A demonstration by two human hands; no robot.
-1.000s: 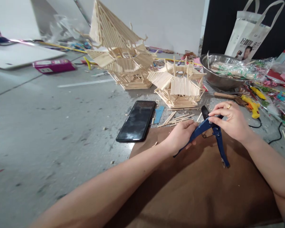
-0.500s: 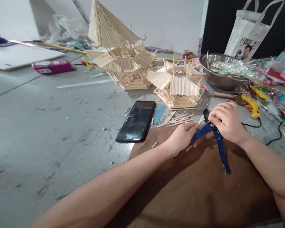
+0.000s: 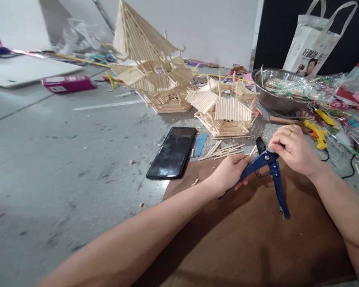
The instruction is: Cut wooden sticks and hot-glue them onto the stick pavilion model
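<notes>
My left hand [image 3: 231, 174] is wrapped round one handle of a blue-handled cutter [image 3: 259, 161]. The cutter's other handle swings apart, pointing down over a brown sheet [image 3: 257, 239]. Its dark jaw tip points up and away from me. My right hand [image 3: 296, 149], a ring on one finger, has its fingers pinched together at the right side of the jaw end; whatever they hold is hidden. Just beyond the cutter lie several loose thin wooden sticks [image 3: 227, 150]. Behind them stands a low, roofless stick model [image 3: 231, 109] with upright posts.
A taller stick pagoda [image 3: 158, 83] rises behind. Left of the sheet are a black phone [image 3: 172, 153] and a blue strip [image 3: 200, 144]. On the right sit a metal bowl [image 3: 279, 103] of wrapped sticks, a yellow glue gun [image 3: 318, 135] with its cord, and craft scraps.
My right hand has shifted a little to the right, off the cutter's pivot area. My left hand and the cutter have stayed nearly in place.
</notes>
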